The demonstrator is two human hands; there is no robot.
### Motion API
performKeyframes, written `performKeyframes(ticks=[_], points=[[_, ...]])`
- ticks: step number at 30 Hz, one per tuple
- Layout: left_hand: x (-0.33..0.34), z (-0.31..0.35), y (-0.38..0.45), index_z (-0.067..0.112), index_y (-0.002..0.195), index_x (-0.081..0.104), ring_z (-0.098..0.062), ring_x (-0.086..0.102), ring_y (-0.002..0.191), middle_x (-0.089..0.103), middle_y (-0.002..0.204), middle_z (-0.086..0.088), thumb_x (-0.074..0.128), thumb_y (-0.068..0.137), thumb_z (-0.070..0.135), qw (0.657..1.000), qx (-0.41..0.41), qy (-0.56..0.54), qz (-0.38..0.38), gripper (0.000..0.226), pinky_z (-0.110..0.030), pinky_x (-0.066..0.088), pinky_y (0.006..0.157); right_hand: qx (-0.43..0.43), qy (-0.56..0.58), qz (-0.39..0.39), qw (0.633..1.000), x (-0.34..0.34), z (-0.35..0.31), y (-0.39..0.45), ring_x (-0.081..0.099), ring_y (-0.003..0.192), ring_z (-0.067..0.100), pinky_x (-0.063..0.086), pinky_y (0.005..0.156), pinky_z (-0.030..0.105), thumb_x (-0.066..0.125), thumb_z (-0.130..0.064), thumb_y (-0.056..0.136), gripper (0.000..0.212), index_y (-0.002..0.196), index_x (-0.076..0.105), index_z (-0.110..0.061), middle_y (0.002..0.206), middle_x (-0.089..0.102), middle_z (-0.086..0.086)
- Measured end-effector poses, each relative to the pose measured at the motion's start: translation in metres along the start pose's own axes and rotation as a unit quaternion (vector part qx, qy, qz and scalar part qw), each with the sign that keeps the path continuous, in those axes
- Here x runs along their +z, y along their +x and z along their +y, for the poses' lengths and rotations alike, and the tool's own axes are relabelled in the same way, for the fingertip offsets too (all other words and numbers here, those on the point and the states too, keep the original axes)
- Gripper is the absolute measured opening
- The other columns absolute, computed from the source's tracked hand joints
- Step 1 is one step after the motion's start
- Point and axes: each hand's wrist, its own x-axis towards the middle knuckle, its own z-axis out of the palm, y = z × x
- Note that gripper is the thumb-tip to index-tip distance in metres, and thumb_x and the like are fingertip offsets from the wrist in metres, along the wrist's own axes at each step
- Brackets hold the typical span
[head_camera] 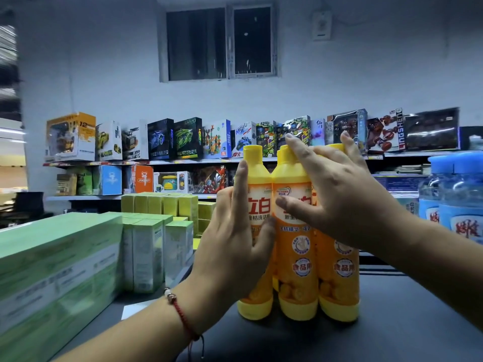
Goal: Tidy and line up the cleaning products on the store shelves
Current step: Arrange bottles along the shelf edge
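Orange bottles (295, 257) with yellow caps stand upright in a tight cluster on the dark shelf top (392, 322), their sides touching. Three show in front; whether more stand behind cannot be told.

Left hand (235, 241): fingers straight, palm laid flat against the left bottle (257, 205), thumb across its label. It presses and does not grip. A red cord bracelet (180, 312) sits on this wrist.

Right hand (339, 194): fingers spread and straight over the upper part of the middle bottle (292, 173) and right bottle (337, 270), fingertips reaching the caps, thumb on the middle label. It rests on them without curling round.

Green boxes (146, 252) stand left of the bottles, with one large green carton (52, 270) nearest the camera. Yellow-green boxes (167, 205) stand behind these. Blue bottles (457, 205) with blue caps stand at the right edge, well apart from the orange cluster.

Toy boxes (183, 139) fill the far wall shelves (162, 162). A dark window (219, 43) sits above them.
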Motion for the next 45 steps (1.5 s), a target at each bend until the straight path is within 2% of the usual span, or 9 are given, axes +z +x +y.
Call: performKeyframes(ticks=[9,17,21,25,28,32,37,42,45], points=[[0.0,-0.003,0.0,0.047,0.155,-0.012,-0.01,0.05,0.103,0.029,0.131,0.015,0.033,0.094,0.06,1.0,-0.008,-0.008,0.011,0.076,-0.04,0.057,0.079,0.018,0.027,0.06,0.998,0.01,-0.016,0.0,0.042,0.135,0.027,-0.007,0.125,0.04,0.042,-0.064,0.087,0.094,0.158,0.017,-0.008,0.123,0.063,0.01],[-0.004,0.004,0.002,0.051,0.152,-0.013,-0.011,0.054,0.106,0.024,0.137,0.02,0.044,0.088,0.069,1.0,-0.019,-0.016,0.007,0.088,-0.035,0.058,0.076,0.023,0.021,0.019,0.999,-0.003,-0.003,0.005,0.016,0.152,0.024,-0.004,0.124,0.04,0.038,-0.078,0.079,0.1,0.158,0.023,-0.019,0.155,0.041,0.007],[-0.009,0.012,0.001,0.059,0.147,-0.017,-0.008,0.049,0.112,0.019,0.144,0.02,0.062,0.091,0.054,0.993,-0.068,-0.092,-0.032,0.097,-0.036,0.053,0.089,0.042,0.097,0.058,0.993,-0.016,0.006,0.006,0.011,0.152,0.023,0.006,0.117,0.034,0.041,-0.071,0.083,0.089,0.156,0.031,-0.02,0.161,0.032,0.006],[-0.025,0.015,-0.005,0.07,0.139,-0.017,-0.012,0.048,0.122,0.026,0.153,0.005,0.078,0.083,0.039,0.975,-0.148,-0.15,-0.064,0.114,-0.05,0.046,0.106,0.103,0.204,0.017,0.973,-0.03,0.034,0.011,0.029,0.145,0.024,0.027,0.116,0.042,0.055,-0.072,0.075,0.099,0.157,0.026,-0.024,0.159,0.031,0.007],[-0.032,0.009,-0.022,0.063,0.145,-0.011,-0.005,0.057,0.102,0.044,0.132,0.007,0.083,0.076,0.041,0.955,-0.233,-0.143,-0.112,0.119,-0.043,0.053,0.096,0.176,0.271,-0.108,0.94,-0.044,0.058,0.017,0.056,0.117,0.021,0.051,0.095,0.041,0.074,-0.072,0.064,0.112,0.155,0.027,-0.028,0.141,0.05,0.006],[-0.031,0.002,-0.033,0.051,0.138,0.028,-0.008,0.064,0.094,0.059,0.11,0.009,0.082,0.072,0.044,0.931,-0.287,-0.176,-0.143,0.085,-0.032,0.061,0.077,0.179,0.316,-0.241,0.9,-0.034,0.064,0.016,0.072,0.092,0.016,0.058,0.07,0.032,0.08,-0.048,0.064,0.083,0.137,0.047,-0.026,0.11,0.069,-0.001],[-0.022,0.002,-0.035,0.051,0.111,0.046,-0.009,0.066,0.097,0.063,0.108,0.01,0.079,0.071,0.045,0.924,-0.279,-0.213,-0.155,0.052,-0.027,0.061,0.075,0.179,0.351,-0.202,0.897,-0.025,0.059,0.015,0.074,0.075,0.01,0.055,0.057,0.024,0.08,-0.032,0.079,0.048,0.121,0.058,-0.02,0.096,0.074,0.001],[-0.022,0.009,-0.036,0.052,0.119,0.037,-0.004,0.062,0.097,0.058,0.111,0.017,0.075,0.078,0.045,0.93,-0.273,-0.192,-0.156,0.056,-0.014,0.055,0.065,0.19,0.322,-0.224,0.9,-0.035,0.054,0.013,0.071,0.089,0.016,0.059,0.07,0.031,0.079,-0.044,0.071,0.077,0.137,0.047,-0.021,0.109,0.067,0.002],[-0.023,0.016,-0.037,0.056,0.13,0.02,0.002,0.057,0.1,0.048,0.116,0.027,0.073,0.073,0.055,0.939,-0.252,-0.171,-0.157,0.078,-0.009,0.051,0.062,0.166,0.274,-0.113,0.941,-0.042,0.045,0.01,0.053,0.127,0.023,0.049,0.102,0.042,0.071,-0.066,0.063,0.11,0.155,0.024,-0.026,0.149,0.044,0.009]])
